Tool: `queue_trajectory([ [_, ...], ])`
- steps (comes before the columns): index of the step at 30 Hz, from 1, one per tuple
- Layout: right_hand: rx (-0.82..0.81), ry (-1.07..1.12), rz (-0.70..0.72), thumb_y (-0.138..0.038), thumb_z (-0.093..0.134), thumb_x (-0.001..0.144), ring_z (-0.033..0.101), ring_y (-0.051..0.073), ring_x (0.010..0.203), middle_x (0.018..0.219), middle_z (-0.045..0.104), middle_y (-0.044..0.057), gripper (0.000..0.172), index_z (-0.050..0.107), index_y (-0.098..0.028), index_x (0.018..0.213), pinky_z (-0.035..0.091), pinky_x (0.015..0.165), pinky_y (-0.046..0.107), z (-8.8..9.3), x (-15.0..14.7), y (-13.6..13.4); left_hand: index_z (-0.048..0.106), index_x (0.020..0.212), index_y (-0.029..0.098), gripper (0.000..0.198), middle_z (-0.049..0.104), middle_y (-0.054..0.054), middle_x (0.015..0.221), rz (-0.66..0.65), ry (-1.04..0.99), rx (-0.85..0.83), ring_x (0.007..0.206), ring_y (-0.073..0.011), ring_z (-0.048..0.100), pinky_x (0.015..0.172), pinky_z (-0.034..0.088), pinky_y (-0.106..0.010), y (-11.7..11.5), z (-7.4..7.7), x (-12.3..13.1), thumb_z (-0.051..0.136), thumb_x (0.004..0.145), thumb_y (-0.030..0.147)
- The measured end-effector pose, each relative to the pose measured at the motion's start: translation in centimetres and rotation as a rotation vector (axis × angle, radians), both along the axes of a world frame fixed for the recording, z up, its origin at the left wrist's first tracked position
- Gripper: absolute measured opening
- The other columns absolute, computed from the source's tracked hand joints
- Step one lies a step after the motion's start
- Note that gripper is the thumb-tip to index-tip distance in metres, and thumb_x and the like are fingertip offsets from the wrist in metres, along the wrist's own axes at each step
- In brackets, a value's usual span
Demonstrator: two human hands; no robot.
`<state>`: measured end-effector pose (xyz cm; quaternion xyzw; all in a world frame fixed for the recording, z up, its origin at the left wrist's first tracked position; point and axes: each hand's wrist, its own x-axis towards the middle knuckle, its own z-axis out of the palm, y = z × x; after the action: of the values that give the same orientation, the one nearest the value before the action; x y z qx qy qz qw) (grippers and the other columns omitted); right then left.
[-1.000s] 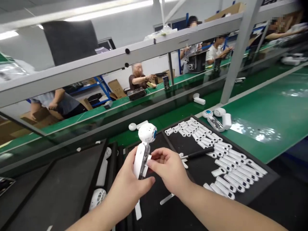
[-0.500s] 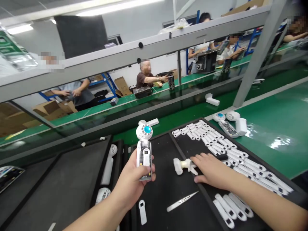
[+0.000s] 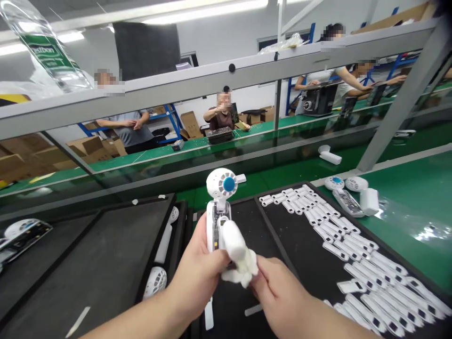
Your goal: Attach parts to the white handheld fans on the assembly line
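My left hand [image 3: 203,261] is wrapped round a white handheld device [image 3: 211,221], which it holds upright. The device has a round vented head with a blue centre, and circuit parts show in its open handle. A narrow white cover strip lies on that handle, partly hidden. My right hand [image 3: 278,287] is closed on a small hammer [image 3: 235,242] with a white head and pale wrapping. The hammer's head is in front of the device's handle; whether they touch I cannot tell. Below my hands, a white strip [image 3: 209,316] and the end of the tweezers [image 3: 253,310] lie on the black tray.
Rows of white cover strips [image 3: 353,254] fill the right side of the black tray [image 3: 268,223]. More device parts [image 3: 348,200] lie on the green bench beyond. Another dark tray [image 3: 116,240] is at left. Co-workers sit and stand behind a metal frame [image 3: 197,82].
My right hand has lifted the hammer off the tray and brought it left to the device in my left hand. The view has shifted slightly left.
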<state>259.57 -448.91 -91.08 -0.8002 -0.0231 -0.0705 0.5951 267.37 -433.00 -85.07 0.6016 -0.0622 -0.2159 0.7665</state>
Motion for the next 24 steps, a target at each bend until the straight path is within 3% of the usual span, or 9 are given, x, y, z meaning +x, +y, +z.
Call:
queue_trajectory([
  [3, 0.259, 0.243, 0.184, -0.081, 0.031, 0.089, 0.037, 0.01, 0.04, 0.049, 0.04, -0.006, 0.064, 0.05, -0.021, 0.076, 0.03, 0.039, 0.021, -0.2, 1.1, 1.2, 0.052, 0.102, 0.024, 0.049, 0.058, 0.003, 0.072, 0.011, 0.029, 0.037, 0.058, -0.0119, 0.052, 0.053, 0.043, -0.023, 0.1, -0.1, -0.1, 0.065, 0.057, 0.01],
  [5, 0.374, 0.316, 0.205, -0.087, 0.032, 0.084, 0.036, 0.007, 0.038, 0.052, 0.039, -0.007, 0.069, 0.045, -0.021, 0.073, 0.028, 0.038, 0.019, 0.0, 1.1, 0.9, 0.051, 0.105, 0.024, 0.051, 0.06, 0.002, 0.073, -0.015, 0.023, 0.003, 0.058, -0.0134, 0.054, 0.054, 0.046, -0.026, 0.4, -0.2, 0.1, 0.064, 0.057, 0.011],
  [8, 0.431, 0.252, 0.186, -0.084, 0.039, 0.085, 0.039, 0.006, 0.037, 0.053, 0.044, -0.006, 0.065, 0.047, -0.02, 0.078, 0.029, 0.038, 0.018, 0.5, 0.2, 0.1, 0.052, 0.103, 0.023, 0.047, 0.062, 0.001, 0.077, -0.009, 0.005, -0.065, 0.059, -0.0136, 0.056, 0.055, 0.048, -0.027, 0.7, -0.3, 0.4, 0.066, 0.059, 0.011],
  [11, 0.41, 0.201, 0.164, -0.075, 0.042, 0.091, 0.039, 0.008, 0.037, 0.051, 0.045, -0.007, 0.056, 0.051, -0.02, 0.094, 0.028, 0.038, 0.019, 0.7, -0.7, -0.5, 0.055, 0.1, 0.022, 0.039, 0.065, -0.003, 0.09, 0.018, -0.01, -0.067, 0.066, -0.015, 0.061, 0.056, 0.05, -0.027, 0.9, -0.6, 0.6, 0.076, 0.067, 0.023],
  [13, 0.266, 0.17, 0.126, -0.068, 0.041, 0.095, 0.044, 0.011, 0.041, 0.053, 0.047, -0.005, 0.049, 0.053, -0.02, 0.094, 0.034, 0.042, 0.021, 0.2, -0.8, -1.3, 0.057, 0.105, 0.021, 0.04, 0.067, -0.008, 0.107, 0.005, -0.012, -0.05, 0.079, -0.0188, 0.066, 0.061, 0.054, -0.028, 1.0, -1.0, 0.7, 0.079, 0.072, 0.031],
  [15, 0.005, 0.085, 0.064, -0.057, 0.037, 0.1, 0.056, 0.015, 0.054, 0.063, 0.057, 0.0, 0.041, 0.057, -0.021, 0.097, 0.043, 0.052, 0.026, -1.0, -0.6, -2.6, 0.059, 0.109, 0.021, 0.047, 0.065, -0.01, 0.117, -0.039, -0.003, -0.031, 0.091, -0.0229, 0.068, 0.069, 0.057, -0.031, 1.1, -1.2, 0.7, 0.083, 0.07, 0.032],
  [19, -0.621, -0.02, -0.121, -0.034, 0.032, 0.101, 0.067, 0.026, 0.086, 0.1, 0.07, 0.012, 0.036, 0.062, -0.02, 0.116, 0.05, 0.074, 0.037, -4.7, 1.1, -5.9, 0.062, 0.096, 0.02, 0.044, 0.067, -0.005, 0.087, -0.113, -0.013, 0.004, 0.078, -0.0197, 0.066, 0.073, 0.058, -0.035, 1.3, -1.2, 0.2, 0.089, 0.063, 0.034],
  [22, -0.949, 0.132, -0.089, -0.023, 0.034, 0.099, 0.067, 0.027, 0.084, 0.097, 0.07, 0.012, 0.037, 0.067, -0.018, 0.114, 0.049, 0.072, 0.036, -7.1, 2.1, -6.7, 0.061, 0.09, 0.02, 0.044, 0.065, -0.003, 0.079, -0.083, 0.018, 0.015, 0.064, -0.0163, 0.062, 0.061, 0.057, -0.033, 0.9, -1.2, -0.2, 0.082, 0.068, 0.052],
  [24, -1.042, 0.219, -0.019, -0.016, 0.037, 0.097, 0.067, 0.027, 0.086, 0.094, 0.069, 0.012, 0.036, 0.069, -0.018, 0.112, 0.048, 0.074, 0.035, -7.6, 2.2, -6.2, 0.061, 0.091, 0.02, 0.044, 0.065, -0.003, 0.078, -0.035, 0.077, 0.048, 0.06, -0.0168, 0.061, 0.056, 0.056, -0.033, 0.4, -1.3, -0.1, 0.075, 0.073, 0.058],
])
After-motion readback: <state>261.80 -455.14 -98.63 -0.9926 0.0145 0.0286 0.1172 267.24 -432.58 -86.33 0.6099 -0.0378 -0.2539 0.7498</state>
